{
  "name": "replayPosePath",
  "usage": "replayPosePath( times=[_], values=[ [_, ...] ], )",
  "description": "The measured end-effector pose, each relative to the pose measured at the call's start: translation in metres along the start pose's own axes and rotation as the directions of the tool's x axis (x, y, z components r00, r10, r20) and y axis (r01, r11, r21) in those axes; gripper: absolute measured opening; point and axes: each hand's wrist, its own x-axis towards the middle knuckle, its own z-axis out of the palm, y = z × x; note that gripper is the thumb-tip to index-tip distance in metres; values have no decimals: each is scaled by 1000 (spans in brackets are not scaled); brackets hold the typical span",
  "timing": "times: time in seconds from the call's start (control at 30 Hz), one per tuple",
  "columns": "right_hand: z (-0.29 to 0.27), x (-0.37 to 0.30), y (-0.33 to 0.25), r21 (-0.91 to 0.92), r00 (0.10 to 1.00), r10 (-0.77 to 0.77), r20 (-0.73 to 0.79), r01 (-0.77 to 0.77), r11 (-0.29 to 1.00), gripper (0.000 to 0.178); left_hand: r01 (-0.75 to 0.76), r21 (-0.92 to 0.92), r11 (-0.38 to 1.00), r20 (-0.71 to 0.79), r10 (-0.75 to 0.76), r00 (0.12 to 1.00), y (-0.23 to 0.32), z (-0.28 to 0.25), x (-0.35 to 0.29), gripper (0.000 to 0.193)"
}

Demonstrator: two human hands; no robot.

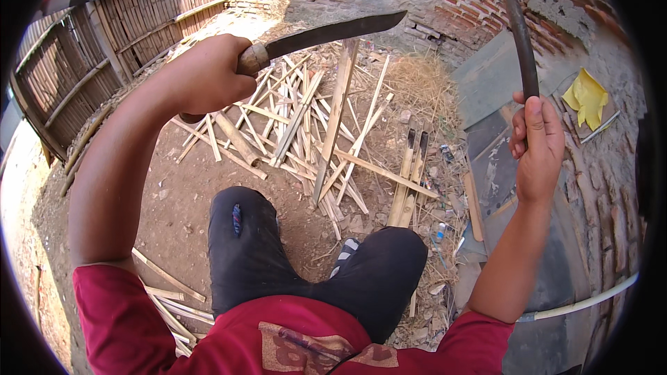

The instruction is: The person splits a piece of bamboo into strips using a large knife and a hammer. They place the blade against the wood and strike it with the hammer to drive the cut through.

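The step in hand looks like splitting wood, with the big knife set for a hit from above. The left hand [217, 73] has its fingers curled tight around the wooden handle of the long knife [333, 32], and the blade points off to the right. Just under the blade is the top of a tall wood strip [336, 121], which seems to stand up from the dirt ground [177, 201] — I cannot tell if the two touch. The right hand [538, 140] has its fingers wrapped around the handle of a hammer [521, 35], held up high, well apart from the knife. Behind and beside the tall strip lies a messy pile of strips [299, 118], and two strips with dark ends [402, 194] lie by the right knee [399, 250]. The next move calls for a straight tap on the back of the blade — with the strip kept steady and both knees out of its way.
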Motion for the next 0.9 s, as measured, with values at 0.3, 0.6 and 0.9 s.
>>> replayPosePath(
  times=[0.3, 0.6, 0.9],
  values=[
    [31, 25, -6, -253, 936, 249, 247, -186, 949, 37, 28, -22, 999, 17, -27, 999, -20, -1, 11, 23],
    [48, 42, -44, -94, 974, 137, 178, -122, 988, 39, 29, -42, 999, 47, -27, 999, -22, -2, 15, 24],
    [49, 40, -62, -170, 983, 84, 166, -56, 984, 42, -22, 0, 1000, 53, 22, 998, -17, 2, 17, 25]
  ],
)
